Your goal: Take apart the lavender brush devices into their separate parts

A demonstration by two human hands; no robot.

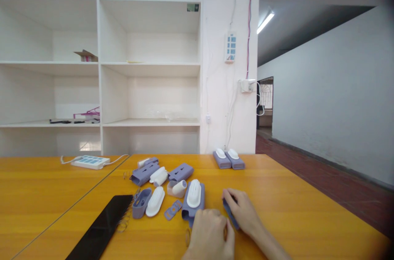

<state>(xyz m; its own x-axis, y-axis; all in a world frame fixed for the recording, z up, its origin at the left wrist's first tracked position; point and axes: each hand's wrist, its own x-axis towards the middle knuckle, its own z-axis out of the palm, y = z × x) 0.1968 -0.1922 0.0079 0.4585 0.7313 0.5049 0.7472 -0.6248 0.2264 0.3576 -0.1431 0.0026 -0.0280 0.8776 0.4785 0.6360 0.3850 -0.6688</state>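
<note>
My left hand is closed, its knuckles toward me, at the front of the table. Its fingertips are hidden, so what it holds, if anything, cannot be made out. Just beyond it lies a purple plastic housing with a white oval cap on top. My right hand is wrapped round a purple plastic piece, mostly covered by the fingers. A thin coil spring lies left of my left hand. Farther left are a flat purple piece with rings, a white oval cover and a purple oval cup.
More purple housings and white parts lie mid-table. Two capped purple housings stand at the back edge. A black phone-like slab and loose springs lie left, a white power strip behind. White shelves rise beyond.
</note>
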